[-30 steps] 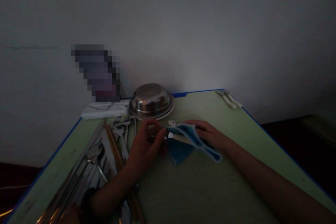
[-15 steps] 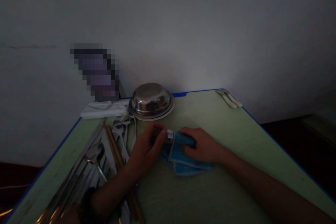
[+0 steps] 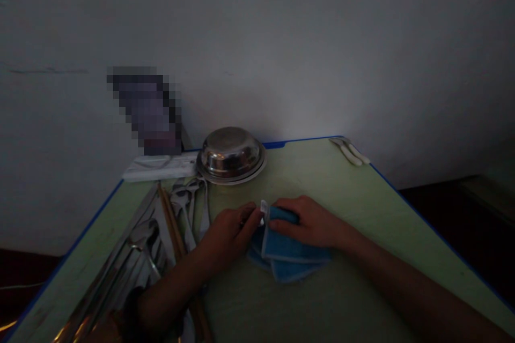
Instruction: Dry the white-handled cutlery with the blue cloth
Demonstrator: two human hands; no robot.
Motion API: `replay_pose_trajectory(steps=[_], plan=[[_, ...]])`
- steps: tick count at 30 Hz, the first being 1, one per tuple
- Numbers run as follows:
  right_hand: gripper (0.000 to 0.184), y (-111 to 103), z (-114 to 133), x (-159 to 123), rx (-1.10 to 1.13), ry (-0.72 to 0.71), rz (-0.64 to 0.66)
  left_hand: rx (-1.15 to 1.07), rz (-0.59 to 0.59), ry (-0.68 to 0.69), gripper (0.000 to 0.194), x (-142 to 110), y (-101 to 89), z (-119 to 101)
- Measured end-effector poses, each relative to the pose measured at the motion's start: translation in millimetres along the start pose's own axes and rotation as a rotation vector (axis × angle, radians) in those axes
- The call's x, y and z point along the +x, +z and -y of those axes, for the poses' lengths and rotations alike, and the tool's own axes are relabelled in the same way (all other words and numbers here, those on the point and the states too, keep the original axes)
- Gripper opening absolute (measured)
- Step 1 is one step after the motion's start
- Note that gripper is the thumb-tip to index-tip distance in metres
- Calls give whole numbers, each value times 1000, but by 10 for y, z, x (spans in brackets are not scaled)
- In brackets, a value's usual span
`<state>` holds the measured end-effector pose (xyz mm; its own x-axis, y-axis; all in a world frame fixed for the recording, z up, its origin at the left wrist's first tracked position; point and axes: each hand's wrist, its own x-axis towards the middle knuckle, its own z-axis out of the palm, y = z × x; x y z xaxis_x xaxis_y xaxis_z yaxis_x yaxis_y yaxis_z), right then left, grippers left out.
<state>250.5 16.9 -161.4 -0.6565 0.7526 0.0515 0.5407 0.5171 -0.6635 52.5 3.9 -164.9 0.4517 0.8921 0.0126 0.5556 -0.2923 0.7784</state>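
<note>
A folded blue cloth [image 3: 300, 246] with pale edging and a small white tag [image 3: 264, 207] is held over the table in front of me. From the right, my right hand [image 3: 303, 221] grips its upper part, thumb across the front and fingers behind. My left hand [image 3: 237, 230] is closed at the cloth's left edge, thumb and fingers pinched beside the tag. The cloth's lower layers fan out below my hands. Part of the left edge is hidden by my left fingers.
On the left of the green table [image 3: 386, 257] lie spoons [image 3: 181, 198], wooden chopsticks [image 3: 172, 220] and other metal utensils. Behind them are a white packet [image 3: 161, 166], a blurred propped device [image 3: 147, 110] and an upturned metal bowl [image 3: 231, 153]. Two white-handled utensils [image 3: 351, 153] rest at the far right.
The cloth has come down slightly, and its lower layers spread wider. My left hand has lowered a little, and its fingers are now closer to the tag.
</note>
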Motion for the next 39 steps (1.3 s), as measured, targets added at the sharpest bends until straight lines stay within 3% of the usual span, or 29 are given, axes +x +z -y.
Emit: replay_pose_trajectory(steps=[10,18,27,30,36,39], plan=[[32,52,-30,-16,6,-15,7,7,51,16,34,11,4,12],[28,-126,-98,-22,505,94,268,-71,-121,-53,37,9,-10,-61],[29,-143,-164,-47,841,255,323,-129,-277,-162,39,4,-18,38],[31,-147,-167,-36,750,232,289,-109,-246,-137,39,5,-21,24],[23,-86,-73,-5,328,102,189,-90,-104,-39,38,3,1,-41],[23,-45,-33,-3,249,54,151,-106,-85,-6,37,-5,17,-27]])
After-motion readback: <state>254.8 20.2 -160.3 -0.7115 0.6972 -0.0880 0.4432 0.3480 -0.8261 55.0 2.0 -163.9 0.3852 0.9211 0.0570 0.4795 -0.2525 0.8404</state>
